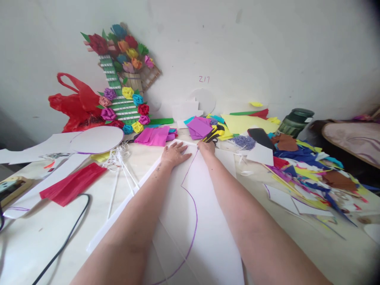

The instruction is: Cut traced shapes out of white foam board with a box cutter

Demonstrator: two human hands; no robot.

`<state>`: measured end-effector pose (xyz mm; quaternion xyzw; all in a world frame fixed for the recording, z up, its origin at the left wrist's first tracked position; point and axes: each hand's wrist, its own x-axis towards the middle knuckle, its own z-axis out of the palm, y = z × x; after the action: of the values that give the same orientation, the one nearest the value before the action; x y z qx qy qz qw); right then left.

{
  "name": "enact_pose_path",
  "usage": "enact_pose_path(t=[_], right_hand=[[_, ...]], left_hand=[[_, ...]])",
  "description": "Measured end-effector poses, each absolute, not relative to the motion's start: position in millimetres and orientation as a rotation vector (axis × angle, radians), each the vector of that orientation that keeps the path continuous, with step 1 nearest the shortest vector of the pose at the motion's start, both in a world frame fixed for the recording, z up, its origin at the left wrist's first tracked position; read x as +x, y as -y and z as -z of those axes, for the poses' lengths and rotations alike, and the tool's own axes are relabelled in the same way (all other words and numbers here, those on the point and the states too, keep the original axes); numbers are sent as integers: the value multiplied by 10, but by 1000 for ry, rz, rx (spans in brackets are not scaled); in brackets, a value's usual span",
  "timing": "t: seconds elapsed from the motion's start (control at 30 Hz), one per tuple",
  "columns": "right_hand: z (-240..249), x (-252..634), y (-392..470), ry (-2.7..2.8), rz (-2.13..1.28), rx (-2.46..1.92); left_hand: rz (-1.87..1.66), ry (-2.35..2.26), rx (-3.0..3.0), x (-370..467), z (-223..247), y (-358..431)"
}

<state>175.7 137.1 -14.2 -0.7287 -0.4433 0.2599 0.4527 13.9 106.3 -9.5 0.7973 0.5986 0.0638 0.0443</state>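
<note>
A large white board (216, 206) lies in front of me, with a curving purple line drawn on it. My left hand (173, 155) rests flat on its far part, fingers spread, left of the line. My right hand (207, 149) is closed at the far end of the line, where a yellow and black utility knife (215, 133) sticks out beyond the fingers. The blade tip is hidden by the hand. Just past the knife lie folded purple paper pieces (199, 127).
At left are white cut-outs (99, 139), red crepe paper (74, 184), white string (118, 156) and a black cable (67, 238). Paper flowers on a green stand (114, 79) lean on the wall. At right are a phone (260, 140), a dark green bottle (295, 122) and colourful scraps (308, 170).
</note>
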Motion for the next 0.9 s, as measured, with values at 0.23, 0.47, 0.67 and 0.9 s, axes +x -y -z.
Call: enact_pose_path(t=[0.23, 0.47, 0.67, 0.9], right_hand=[[109, 1744, -1348, 1098, -637, -1826], [88, 1722, -1314, 1083, -632, -1851], [103, 1726, -1318, 1085, -603, -1856], [102, 1726, -1308, 1165, -538, -1875]], left_hand=[[-203, -1825, 2452, 132, 118, -1083], [-199, -1829, 2436, 137, 83, -1049], [-260, -1812, 2424, 135, 97, -1052], [-679, -1961, 2026, 46, 73, -1145]])
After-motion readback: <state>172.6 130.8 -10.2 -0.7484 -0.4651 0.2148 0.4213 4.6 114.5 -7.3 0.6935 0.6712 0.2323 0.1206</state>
